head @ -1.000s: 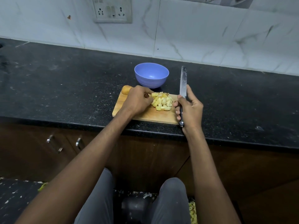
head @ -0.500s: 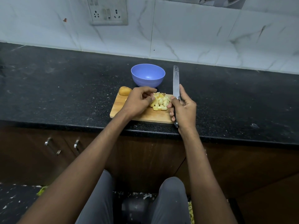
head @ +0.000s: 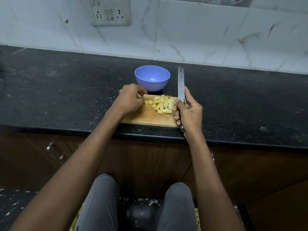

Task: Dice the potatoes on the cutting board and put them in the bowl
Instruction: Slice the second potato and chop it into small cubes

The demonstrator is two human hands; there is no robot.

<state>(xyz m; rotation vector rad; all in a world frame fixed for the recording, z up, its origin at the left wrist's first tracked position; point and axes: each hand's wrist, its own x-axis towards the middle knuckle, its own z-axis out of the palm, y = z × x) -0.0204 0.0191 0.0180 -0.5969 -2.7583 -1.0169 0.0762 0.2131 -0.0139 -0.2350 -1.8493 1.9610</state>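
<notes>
A: Where are the potatoes found?

B: A heap of diced potato pieces [head: 162, 104] is seen on the far right part of the wooden cutting board [head: 150, 118], which is laid on the black countertop [head: 66, 97] close to its front edge. The blue bowl [head: 152, 78] is set just behind the board, and nothing can be seen inside it.

A: How are the hands placed?

B: The left hand [head: 129, 99] is held over the board's left end, so that corner is hidden beneath it. Its fingers are loosely curled, and whether anything is pinched between them cannot be told. The right hand [head: 189, 110] is wrapped around the handle of a knife [head: 181, 85]; the blade is pointed away from the person, past the board's right edge and beside the bowl. The curled fingers are brought right up against the heap.

A: What else is noted around the work?

B: A white marble-patterned tiled wall [head: 200, 30] is seen behind the counter, with a switch and socket plate [head: 110, 11] mounted on it. Dark wooden cabinets with metal handles [head: 55, 151] are found below the counter. Grey trousers are visible at the bottom, and pale scraps are scattered on the dark floor beside them.
</notes>
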